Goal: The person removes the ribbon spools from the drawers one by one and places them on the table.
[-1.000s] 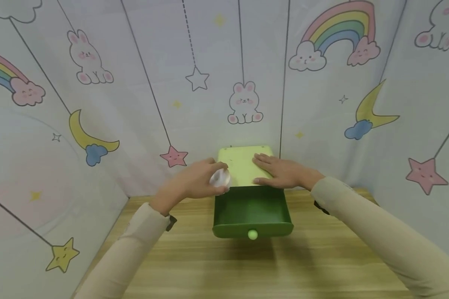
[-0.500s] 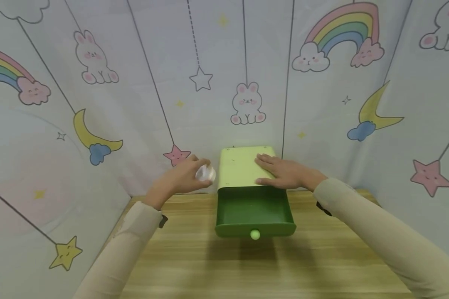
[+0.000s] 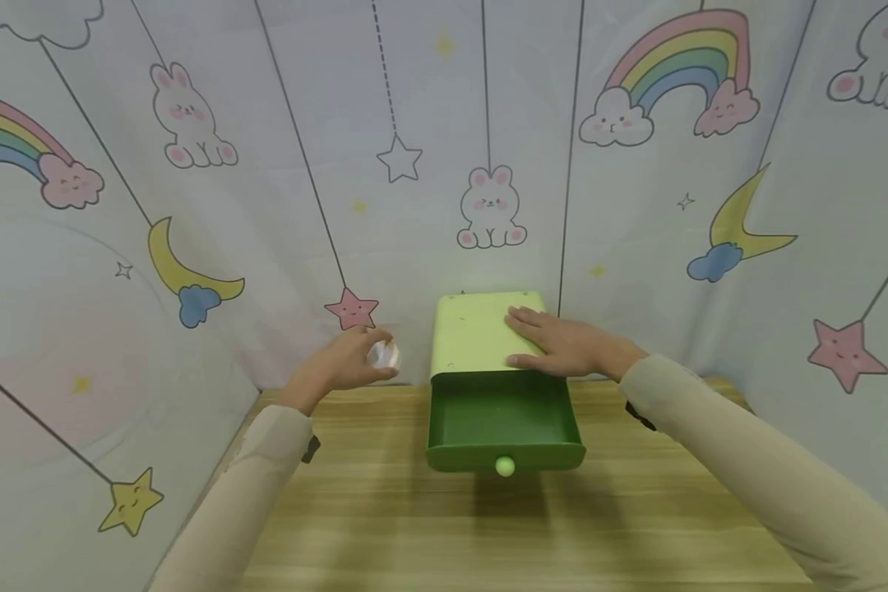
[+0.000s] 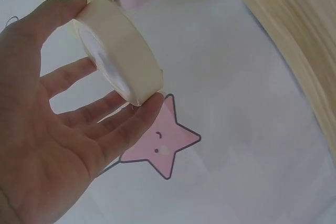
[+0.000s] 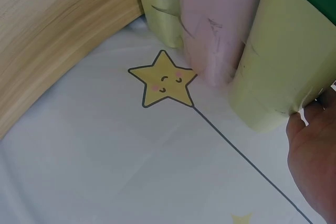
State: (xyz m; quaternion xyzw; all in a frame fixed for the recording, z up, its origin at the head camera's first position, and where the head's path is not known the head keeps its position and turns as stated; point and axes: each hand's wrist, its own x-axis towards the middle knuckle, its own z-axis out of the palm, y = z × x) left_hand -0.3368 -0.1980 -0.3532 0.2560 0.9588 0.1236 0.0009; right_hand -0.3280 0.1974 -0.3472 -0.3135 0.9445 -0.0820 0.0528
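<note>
Bordering wooden table [image 3: 370, 518], cartoon-printed cloth [image 3: 414, 238]

"What clothing shows?"
"Left sleeve [image 3: 225, 501] and right sleeve [image 3: 755, 464]: both long, plain beige, lightly creased."
"Anything at the cuffs [image 3: 647, 380]?"
"Beside each, a small black piece [image 3: 640, 415] juts out; past the cuffs, left hand [image 3: 340, 362] and right hand [image 3: 565, 344] are bare."
</note>
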